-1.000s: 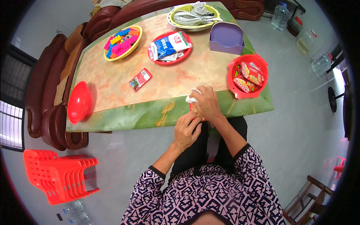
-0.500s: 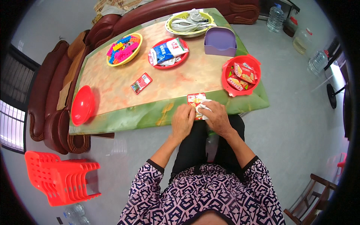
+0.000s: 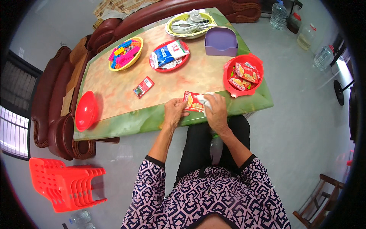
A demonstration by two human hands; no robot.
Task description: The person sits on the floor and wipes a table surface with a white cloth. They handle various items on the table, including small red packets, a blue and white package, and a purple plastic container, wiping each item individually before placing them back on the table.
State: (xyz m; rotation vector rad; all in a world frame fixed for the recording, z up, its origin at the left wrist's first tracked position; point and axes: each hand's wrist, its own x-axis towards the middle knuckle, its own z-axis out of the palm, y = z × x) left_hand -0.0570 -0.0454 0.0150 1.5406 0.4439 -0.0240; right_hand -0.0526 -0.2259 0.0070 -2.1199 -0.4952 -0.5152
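Observation:
A red and yellow packet (image 3: 189, 100) lies slantwise at the near edge of the table. Its left end is gripped by my left hand (image 3: 175, 111), the thumb over the front. My right hand (image 3: 217, 114) is closed round a crumpled white cloth or tissue (image 3: 205, 100), pressed against the packet's right side and hiding part of it. Similar red packets (image 3: 247, 73) fill a red basin (image 3: 230, 88) to the right of my hands. Farther off to the left lies another flat red packet (image 3: 143, 87).
Along the back stand a yellow bowl of toy bricks (image 3: 139, 56), a red plate (image 3: 185, 63) with a blue-white bag (image 3: 169, 53), a yellow basket of spoons (image 3: 175, 35) and a purple box (image 3: 221, 48). A red bowl (image 3: 85, 110) sits at the left edge; stacked red chairs (image 3: 70, 185) stand below.
The packet has turned from upright to slanting. My left hand has moved left and now holds its left end, while my right hand with the white cloth has shifted slightly left and up.

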